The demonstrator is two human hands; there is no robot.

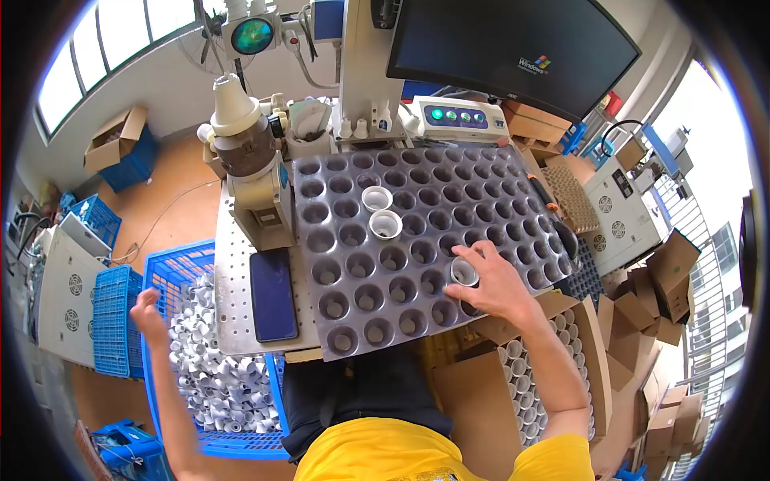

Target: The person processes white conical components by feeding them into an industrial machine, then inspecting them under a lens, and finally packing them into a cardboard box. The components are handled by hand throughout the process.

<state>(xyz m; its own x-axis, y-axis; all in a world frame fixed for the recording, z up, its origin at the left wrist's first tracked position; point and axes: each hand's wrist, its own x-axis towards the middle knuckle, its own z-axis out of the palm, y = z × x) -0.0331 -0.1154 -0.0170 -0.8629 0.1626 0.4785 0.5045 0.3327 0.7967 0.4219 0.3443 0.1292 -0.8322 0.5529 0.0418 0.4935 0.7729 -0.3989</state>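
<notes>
My right hand (493, 284) has thumb and fingers closed around a small white plastic cap (464, 272), held low at the near right part of the dark tray (365, 325) with rows of round pockets. Two more white caps, a farther cap (376, 199) and a nearer cap (386, 225), sit in the tray's left-centre part. Over the left side of the blue basket (180, 255) is my left hand (149, 317), its fingers curled; whatever they hold, if anything, does not show. White plastic pipe fittings (224, 385) are heaped in that basket.
A phone (273, 295) lies on the perforated metal plate (234, 317) left of the tray. Behind stand a machine column (362, 72), a control box (459, 119) and a monitor (513, 48). An open carton (481, 401) at lower right contains rows of white parts.
</notes>
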